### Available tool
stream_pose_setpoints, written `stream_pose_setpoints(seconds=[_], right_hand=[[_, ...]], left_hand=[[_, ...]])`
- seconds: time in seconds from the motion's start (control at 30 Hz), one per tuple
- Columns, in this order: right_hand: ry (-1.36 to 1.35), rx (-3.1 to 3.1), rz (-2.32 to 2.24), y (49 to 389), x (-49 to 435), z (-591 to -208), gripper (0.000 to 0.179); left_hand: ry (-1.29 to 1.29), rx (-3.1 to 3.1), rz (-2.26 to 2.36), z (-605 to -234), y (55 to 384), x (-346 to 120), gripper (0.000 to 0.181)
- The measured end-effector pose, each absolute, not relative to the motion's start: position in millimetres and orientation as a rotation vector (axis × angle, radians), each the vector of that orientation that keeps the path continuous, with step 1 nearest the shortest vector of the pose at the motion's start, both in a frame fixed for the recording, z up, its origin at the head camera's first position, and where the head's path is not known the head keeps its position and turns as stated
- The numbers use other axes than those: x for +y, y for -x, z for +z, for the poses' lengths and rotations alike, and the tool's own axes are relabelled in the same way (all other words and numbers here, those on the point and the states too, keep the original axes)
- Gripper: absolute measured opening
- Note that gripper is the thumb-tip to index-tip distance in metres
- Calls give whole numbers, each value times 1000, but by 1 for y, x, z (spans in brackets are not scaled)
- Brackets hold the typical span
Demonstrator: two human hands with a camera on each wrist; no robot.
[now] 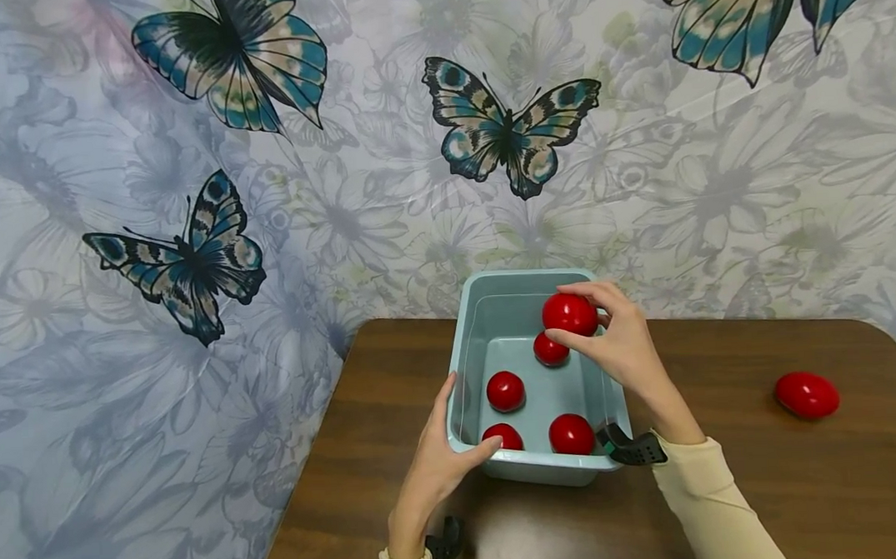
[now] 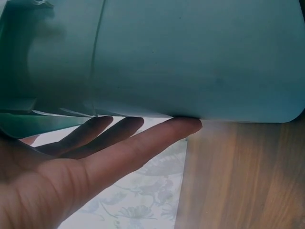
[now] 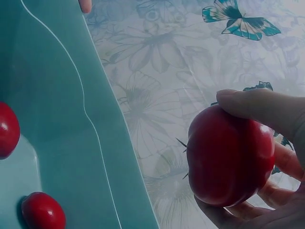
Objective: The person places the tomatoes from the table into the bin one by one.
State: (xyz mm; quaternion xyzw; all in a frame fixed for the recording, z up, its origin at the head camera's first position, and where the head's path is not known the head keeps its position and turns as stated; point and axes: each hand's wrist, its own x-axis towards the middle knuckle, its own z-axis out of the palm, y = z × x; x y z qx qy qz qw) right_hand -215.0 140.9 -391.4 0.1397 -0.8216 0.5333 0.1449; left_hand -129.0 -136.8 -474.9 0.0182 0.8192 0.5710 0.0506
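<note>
My right hand (image 1: pixel 625 345) grips a large red tomato (image 1: pixel 568 313) between thumb and fingers, over the far right part of a pale blue-green plastic tub (image 1: pixel 458 346). In the right wrist view dark pointed sepals stick out from the held tomato (image 3: pixel 228 157). Just below it, partly overlapped, lies a smaller tomato (image 1: pixel 550 352). My left hand (image 1: pixel 435 462) holds the tub's near left corner, thumb at the front rim, long fingers (image 2: pixel 143 145) along the outer wall. Inside the tub are more tomatoes (image 1: pixel 505 391), including one (image 1: pixel 571 434) by the front wall.
Another tomato (image 1: pixel 808 395) lies on the brown wooden table (image 1: pixel 728 501), well to the right of the tub. Behind the table hangs a floral backdrop (image 1: pixel 386 232) with blue butterflies. Each wrist wears a black band (image 1: pixel 635 446).
</note>
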Motion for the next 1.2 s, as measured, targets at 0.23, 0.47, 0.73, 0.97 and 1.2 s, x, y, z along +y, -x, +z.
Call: stream_pose_setpoints(seconds=[0.23,0.47,0.73,0.97,1.2], right_hand=[[-440,-2378,1504,217,142,-395,53],[-459,-2414,1486,217,144,-401,54],[-502,-2470,1482,213,148,-402,56],[-520,-2412,1533,211,154,-393,54],[-533,-2403,1532,209,160,-390,54]], left_hand=[[-56,2488,1749,-475,131,-136,102],[-54,2472,1757,-475,129,-136,104],[-62,2470,1768,-476,130,-136,103],[-64,2483,1759,-476,129,-135,103],[-78,2470,1765,-476,129,-136,102]])
